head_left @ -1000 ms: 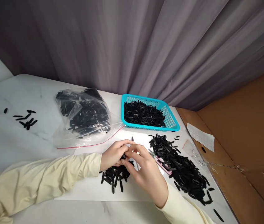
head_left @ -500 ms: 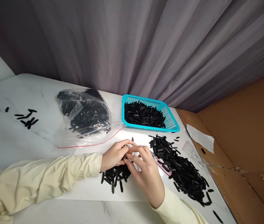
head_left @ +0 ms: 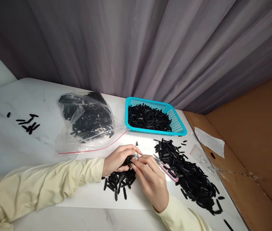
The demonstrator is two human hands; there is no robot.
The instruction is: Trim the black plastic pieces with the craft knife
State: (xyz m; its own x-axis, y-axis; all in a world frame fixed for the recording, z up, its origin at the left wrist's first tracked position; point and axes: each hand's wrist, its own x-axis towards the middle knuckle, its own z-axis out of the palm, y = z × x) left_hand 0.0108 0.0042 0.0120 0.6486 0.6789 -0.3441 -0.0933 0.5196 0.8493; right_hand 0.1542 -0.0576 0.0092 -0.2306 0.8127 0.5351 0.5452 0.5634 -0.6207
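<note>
My left hand point(head_left: 118, 157) is curled around several small black strips point(head_left: 128, 159), whose ends show between thumb and fingers. Close against it, my right hand point(head_left: 151, 179) has thumb and fingertips pinched together at those strips; whatever lies in the pinch is too small to make out. Below both hands, a small pile of flat black strips point(head_left: 119, 183) rests on a white sheet point(head_left: 85, 195). Just beyond the fingertips a pointed dark tip point(head_left: 136, 143) shows, its lower part hidden by the hands. Scissors with pink handles point(head_left: 171, 175) lie to the right of my right hand.
A blue plastic basket point(head_left: 155, 131) at the back holds many black strips. Left of it lies a clear zip bag point(head_left: 90, 115) of the same strips. A long heap point(head_left: 188, 173) spreads rightward, beside cardboard point(head_left: 251, 150) and a paper slip point(head_left: 210, 142). Loose pieces point(head_left: 30, 123) lie far left.
My right hand has drawn slightly down and away from my left palm, so the black strips in my left hand show more. The view has shifted slightly.
</note>
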